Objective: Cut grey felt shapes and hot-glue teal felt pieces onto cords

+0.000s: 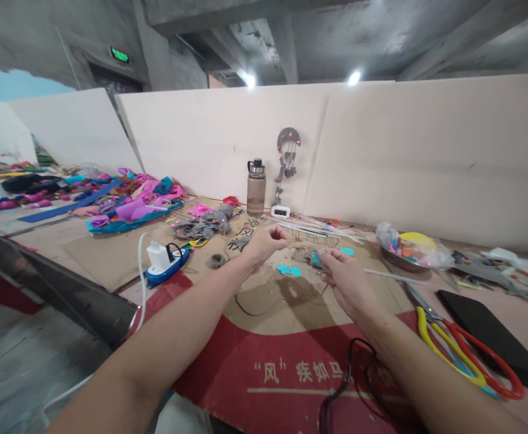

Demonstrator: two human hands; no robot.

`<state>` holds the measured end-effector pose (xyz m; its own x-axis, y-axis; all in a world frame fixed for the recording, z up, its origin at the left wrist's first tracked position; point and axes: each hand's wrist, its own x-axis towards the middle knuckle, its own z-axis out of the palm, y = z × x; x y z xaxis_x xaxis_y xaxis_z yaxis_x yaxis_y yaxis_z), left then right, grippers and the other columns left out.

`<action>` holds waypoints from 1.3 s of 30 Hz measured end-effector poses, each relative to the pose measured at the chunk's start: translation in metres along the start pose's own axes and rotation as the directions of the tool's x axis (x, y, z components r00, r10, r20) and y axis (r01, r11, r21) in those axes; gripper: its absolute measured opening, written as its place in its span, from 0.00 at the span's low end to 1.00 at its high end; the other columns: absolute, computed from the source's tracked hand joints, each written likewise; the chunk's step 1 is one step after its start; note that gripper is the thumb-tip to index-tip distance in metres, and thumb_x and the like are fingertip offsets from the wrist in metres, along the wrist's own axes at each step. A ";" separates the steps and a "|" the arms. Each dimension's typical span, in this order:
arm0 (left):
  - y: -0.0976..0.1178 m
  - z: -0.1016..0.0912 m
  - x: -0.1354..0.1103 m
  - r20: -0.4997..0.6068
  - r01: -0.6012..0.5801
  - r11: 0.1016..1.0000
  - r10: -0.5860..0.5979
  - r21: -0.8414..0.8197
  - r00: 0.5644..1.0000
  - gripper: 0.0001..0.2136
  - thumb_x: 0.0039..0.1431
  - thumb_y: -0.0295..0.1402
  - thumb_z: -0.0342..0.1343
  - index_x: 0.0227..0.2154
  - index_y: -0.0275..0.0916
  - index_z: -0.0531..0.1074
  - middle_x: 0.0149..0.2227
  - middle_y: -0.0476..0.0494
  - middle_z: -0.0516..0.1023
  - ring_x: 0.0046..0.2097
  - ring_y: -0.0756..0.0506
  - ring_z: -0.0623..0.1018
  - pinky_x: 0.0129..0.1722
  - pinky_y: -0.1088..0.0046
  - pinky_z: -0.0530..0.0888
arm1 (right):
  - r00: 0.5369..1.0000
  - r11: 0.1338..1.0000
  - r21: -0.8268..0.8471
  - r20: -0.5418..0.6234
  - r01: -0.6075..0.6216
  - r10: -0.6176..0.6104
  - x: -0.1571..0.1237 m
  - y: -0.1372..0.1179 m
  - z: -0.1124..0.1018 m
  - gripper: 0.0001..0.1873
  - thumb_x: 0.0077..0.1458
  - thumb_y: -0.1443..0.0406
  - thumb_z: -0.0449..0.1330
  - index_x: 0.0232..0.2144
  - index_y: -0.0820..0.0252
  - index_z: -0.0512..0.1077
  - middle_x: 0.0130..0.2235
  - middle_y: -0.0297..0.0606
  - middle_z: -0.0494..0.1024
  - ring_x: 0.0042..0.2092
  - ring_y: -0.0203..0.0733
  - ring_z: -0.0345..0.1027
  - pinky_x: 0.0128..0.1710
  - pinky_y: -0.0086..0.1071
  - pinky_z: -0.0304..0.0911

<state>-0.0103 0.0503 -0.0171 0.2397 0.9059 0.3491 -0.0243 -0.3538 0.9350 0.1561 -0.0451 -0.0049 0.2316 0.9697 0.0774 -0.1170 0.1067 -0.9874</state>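
Note:
My right hand (343,274) pinches a small teal felt cutout (315,259) above the cardboard, its fingertips closed at one edge. To the left, my left hand (266,242) is raised with thumb and fingers pressed together; anything between them is too thin to make out. Flat on the cardboard between and below the hands lie more teal cutouts (288,270), with another teal piece (347,251) just beyond my right hand. A thin grey cord (255,313) curves across the cardboard beneath both hands.
Large scissors (454,343) and a black phone-like slab (494,337) lie at right, near a metal bowl (399,260). A blue power strip (167,270) is at left. Behind stand a water bottle (256,190) and small clock (280,211); a grey felt moon ornament (288,144) hangs behind.

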 end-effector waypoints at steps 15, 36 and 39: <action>0.011 -0.001 -0.004 0.019 0.021 0.999 -0.022 0.035 1.000 0.08 0.38 0.30 0.63 0.20 0.35 0.69 0.20 0.53 0.70 0.23 0.55 0.68 0.27 0.78 0.66 | 0.999 0.999 -0.035 0.049 0.023 -0.022 0.001 0.008 -0.001 0.22 0.38 0.50 0.67 0.22 0.59 0.63 0.21 0.24 0.56 0.22 0.27 0.42 0.21 0.27 0.39; -0.004 -0.004 0.003 0.002 -0.010 0.991 0.010 0.133 1.000 0.04 0.40 0.25 0.56 0.22 0.36 0.66 0.20 0.56 0.67 0.23 0.55 0.65 0.26 0.78 0.61 | 0.999 0.991 -0.132 0.044 0.002 0.004 0.004 0.020 0.002 0.19 0.40 0.51 0.65 0.22 0.58 0.65 0.20 0.24 0.57 0.20 0.29 0.45 0.21 0.30 0.41; -0.003 -0.004 0.003 0.010 -0.006 0.989 0.004 0.150 1.000 0.05 0.40 0.25 0.57 0.22 0.36 0.66 0.20 0.56 0.67 0.23 0.55 0.65 0.25 0.78 0.61 | 0.999 0.991 -0.134 0.052 -0.010 0.017 0.004 0.020 0.001 0.19 0.40 0.51 0.65 0.22 0.57 0.64 0.19 0.24 0.57 0.20 0.29 0.44 0.21 0.30 0.40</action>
<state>-0.0133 0.0554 -0.0189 0.2497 0.9020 0.3521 0.1206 -0.3898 0.9130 0.1532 -0.0390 -0.0246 0.1792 0.9815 0.0677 0.0113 0.0668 -0.9977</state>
